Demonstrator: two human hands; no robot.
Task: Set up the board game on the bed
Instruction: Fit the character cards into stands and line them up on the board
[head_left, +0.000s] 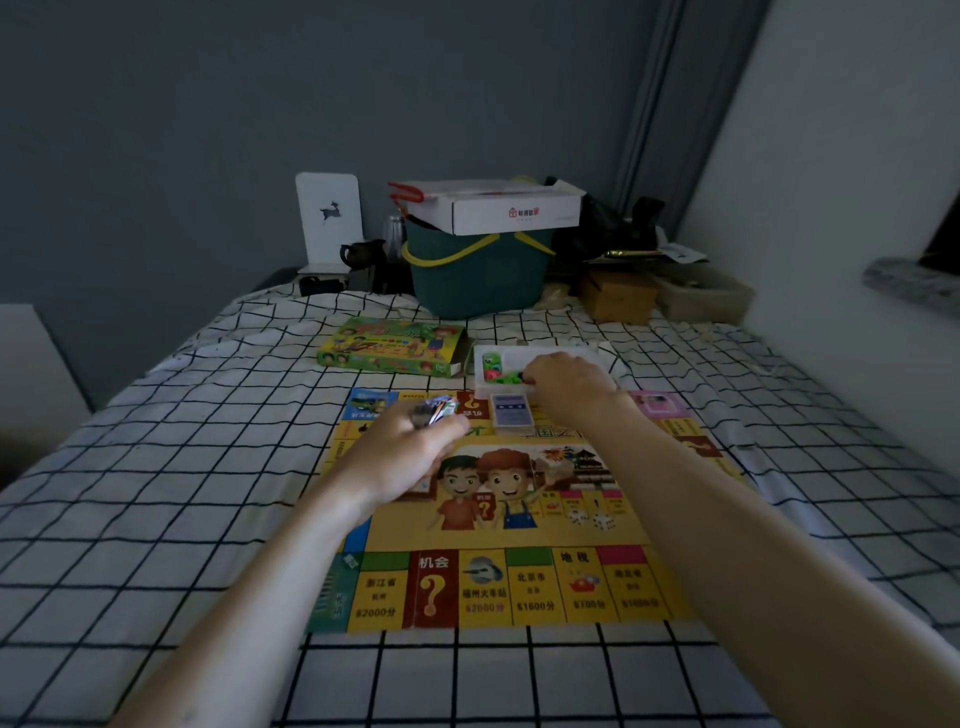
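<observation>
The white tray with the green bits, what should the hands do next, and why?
Probably the right hand lifts green pieces from the white tray onto the board. It is already reaching into the tray, and the left hand is busy holding small cards.

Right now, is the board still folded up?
No, the board lies unfolded flat on the bed, its printed squares facing up.

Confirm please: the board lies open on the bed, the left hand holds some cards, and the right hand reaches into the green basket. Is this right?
Not quite. In the head view the right hand reaches into the white tray beside the board, not the green basket. The rest stands: the board lies open on the bed and the left hand holds cards.
</observation>
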